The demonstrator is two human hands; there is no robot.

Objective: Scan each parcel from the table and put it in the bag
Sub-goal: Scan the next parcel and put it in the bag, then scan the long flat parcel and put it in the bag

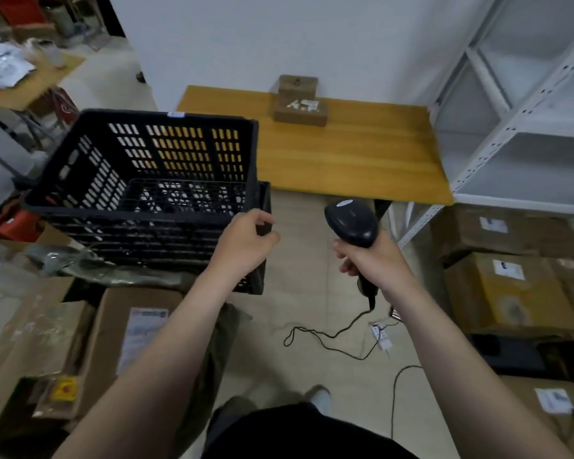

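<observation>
Two brown cardboard parcels sit at the far side of the wooden table (362, 154): a flat one with a white label (300, 112) and a smaller one (298, 85) behind it against the wall. My right hand (375, 263) grips a black handheld barcode scanner (352, 221), its head pointing toward the table, well short of the parcels. My left hand (246, 240) is closed on the near right corner of a black slotted plastic crate (146, 180), which looks empty and tilts slightly. I see no bag that I can clearly identify.
The scanner's cable (332, 339) trails over the tiled floor. Cardboard boxes (507, 293) are stacked at the right under a white metal shelf (524, 104). More boxes (126, 342) lie at the lower left beneath the crate. Another table with packets (4, 66) stands far left.
</observation>
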